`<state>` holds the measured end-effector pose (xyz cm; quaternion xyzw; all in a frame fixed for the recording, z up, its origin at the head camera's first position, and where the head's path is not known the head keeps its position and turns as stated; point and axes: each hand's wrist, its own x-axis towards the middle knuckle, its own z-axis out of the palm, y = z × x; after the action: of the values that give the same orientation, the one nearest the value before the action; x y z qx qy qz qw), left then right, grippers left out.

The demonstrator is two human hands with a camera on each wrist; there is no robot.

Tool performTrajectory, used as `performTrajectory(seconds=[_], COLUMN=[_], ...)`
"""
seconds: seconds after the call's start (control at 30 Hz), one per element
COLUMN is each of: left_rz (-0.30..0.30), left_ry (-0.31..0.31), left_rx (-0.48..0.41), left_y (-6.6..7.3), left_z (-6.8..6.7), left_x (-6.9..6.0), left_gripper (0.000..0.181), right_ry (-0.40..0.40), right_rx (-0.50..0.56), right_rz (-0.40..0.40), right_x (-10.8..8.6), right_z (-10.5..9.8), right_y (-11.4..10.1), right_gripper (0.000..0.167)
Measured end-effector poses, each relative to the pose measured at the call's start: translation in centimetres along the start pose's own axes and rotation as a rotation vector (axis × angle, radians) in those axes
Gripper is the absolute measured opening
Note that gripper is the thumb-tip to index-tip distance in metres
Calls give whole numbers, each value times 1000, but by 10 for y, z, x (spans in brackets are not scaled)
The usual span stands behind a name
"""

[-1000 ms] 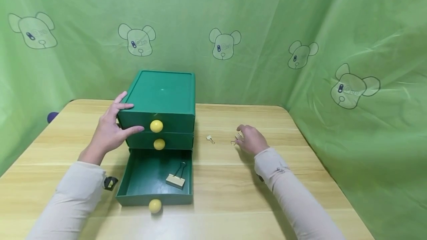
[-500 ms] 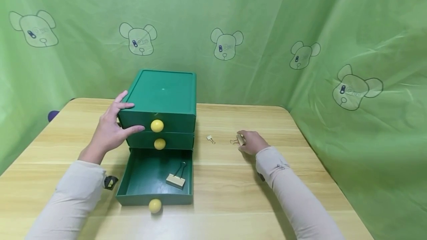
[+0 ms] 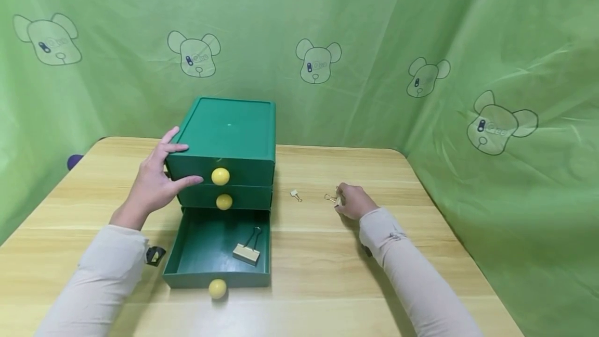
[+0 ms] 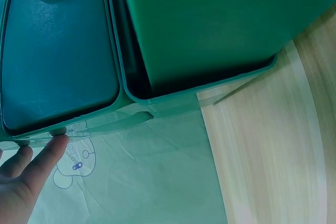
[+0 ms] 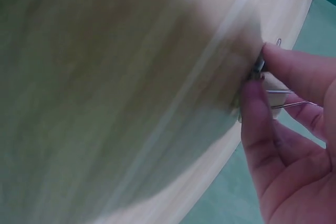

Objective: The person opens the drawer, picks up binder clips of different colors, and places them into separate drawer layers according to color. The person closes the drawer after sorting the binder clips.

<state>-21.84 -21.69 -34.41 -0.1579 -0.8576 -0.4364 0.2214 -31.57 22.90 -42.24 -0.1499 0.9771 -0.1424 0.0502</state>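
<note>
A green drawer cabinet (image 3: 229, 139) with round yellow knobs stands left of centre. My left hand (image 3: 152, 183) rests on its upper left corner, fingers stretched along the top and side, thumb against the front. The bottom drawer (image 3: 192, 281) is pulled out and holds a large gold binder clip (image 3: 246, 254) with dark handles. To the right, my right hand (image 3: 357, 202) pinches a smaller gold binder clip (image 3: 338, 201) between thumb and fingers, low over the table. In the right wrist view, fingers partly hide this clip (image 5: 276, 83); its wire handles show.
A tiny pale binder clip (image 3: 294, 193) lies on the wooden table (image 3: 309, 285) between the cabinet and my right hand. Green curtains (image 3: 365, 25) printed with bear heads hang behind and to the right. Beyond the table's left edge sits a purple object (image 3: 74, 161).
My right hand has closed its fingers on the smaller binder clip and shifted slightly rightward. The clip has turned in the grip. My left hand, cabinet and drawer stay put.
</note>
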Motion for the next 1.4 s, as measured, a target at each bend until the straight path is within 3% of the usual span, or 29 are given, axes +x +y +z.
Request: performTrajectory(seconds=[0.4, 0.83, 1.4], left_rz=[-3, -2, -13], left_ry=[2, 3, 0], left_rx=[1, 3, 3], left_y=[0, -2, 1], left_z=[1, 3, 1], left_x=[-1, -1, -1], left_gripper=[66, 67, 66], right_ry=[74, 74, 112], right_rx=[36, 80, 94], right_rz=[-10, 44, 2], right_x=[-5, -20, -35], right_z=[2, -5, -13], right_y=[6, 2, -25], right_gripper=[49, 55, 58])
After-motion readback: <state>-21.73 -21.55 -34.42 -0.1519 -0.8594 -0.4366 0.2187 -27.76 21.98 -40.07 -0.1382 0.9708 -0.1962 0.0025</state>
